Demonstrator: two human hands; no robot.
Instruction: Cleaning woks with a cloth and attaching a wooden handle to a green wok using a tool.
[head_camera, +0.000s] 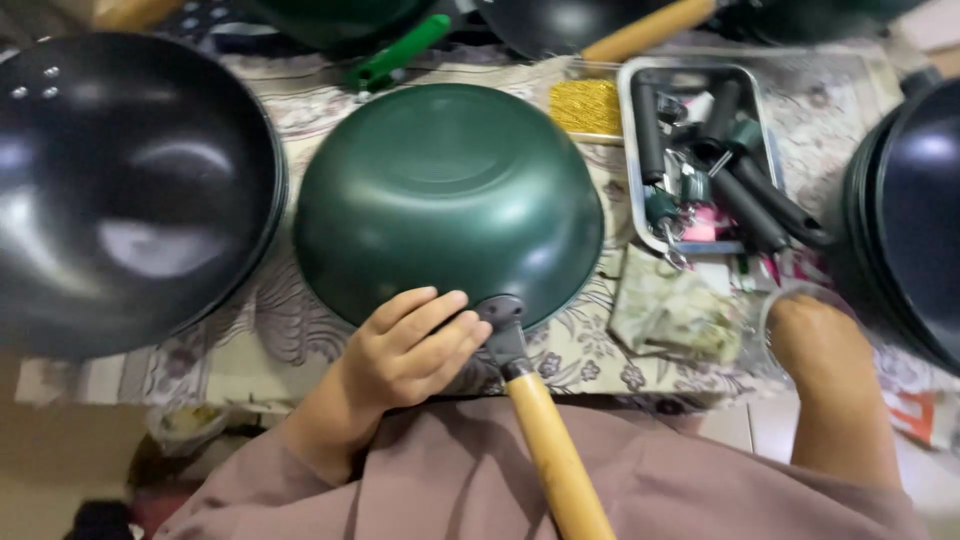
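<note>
- On the table, a green wok (448, 195) lies upside down, wooden handle (556, 460) toward the person.
- Left hand (408, 352) grips its rim beside the handle bracket.
- Right hand (815, 335): mostly hidden, grip unclear.
- Likely stiff, heavy, slick; hold at the handle.

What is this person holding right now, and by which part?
The left hand grips the upturned green pan at its rim, beside the handle bracket. The right hand is cut short in view; its hold cannot be told.
</note>
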